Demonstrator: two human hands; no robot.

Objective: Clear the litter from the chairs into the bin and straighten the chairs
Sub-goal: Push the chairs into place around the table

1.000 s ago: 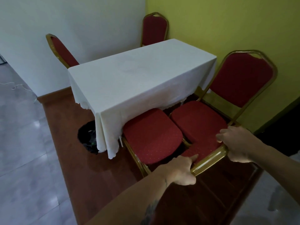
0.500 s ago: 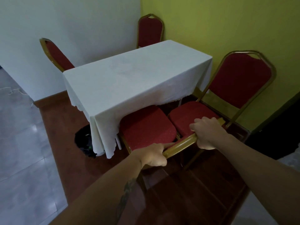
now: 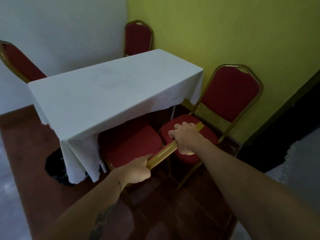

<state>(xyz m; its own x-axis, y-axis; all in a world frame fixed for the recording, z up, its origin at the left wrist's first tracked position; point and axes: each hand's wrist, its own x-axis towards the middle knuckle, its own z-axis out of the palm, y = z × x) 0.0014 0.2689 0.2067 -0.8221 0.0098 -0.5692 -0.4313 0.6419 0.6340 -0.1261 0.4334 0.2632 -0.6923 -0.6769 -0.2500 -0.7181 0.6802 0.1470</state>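
Gold rail (image 3: 162,153): the top bar of the near chair's back, held at both ends; it runs slantwise from near-left to far-right.
Left hand (image 3: 137,169): fingers (image 3: 147,157) are curled round the near-left end of the rail.
Right hand (image 3: 186,139): fingers (image 3: 180,126) are wrapped over the far-right end, knuckles up.
Near chair (image 3: 129,144): its red seat sits half under the table, with no litter visible on it; it is probably being squared to the table.
Pinch risk: the right hand hangs just over the seat of the right chair (image 3: 230,94); a hard push could trap knuckles or knock the two frames together.
Skew risk: uneven force from the two hands would twist the chair rather than straighten it.
Tablecloth (image 3: 112,90): its hem hangs down to the near seat; a shove could snag and drag it.
Bin (image 3: 55,163): black, on the floor at the table's near-left corner, partly behind the cloth; a leg swinging left might tip it.
Other chairs: the far chair (image 3: 138,38) and left chair (image 3: 19,63) have hidden seats, so I cannot tell whether litter lies there.
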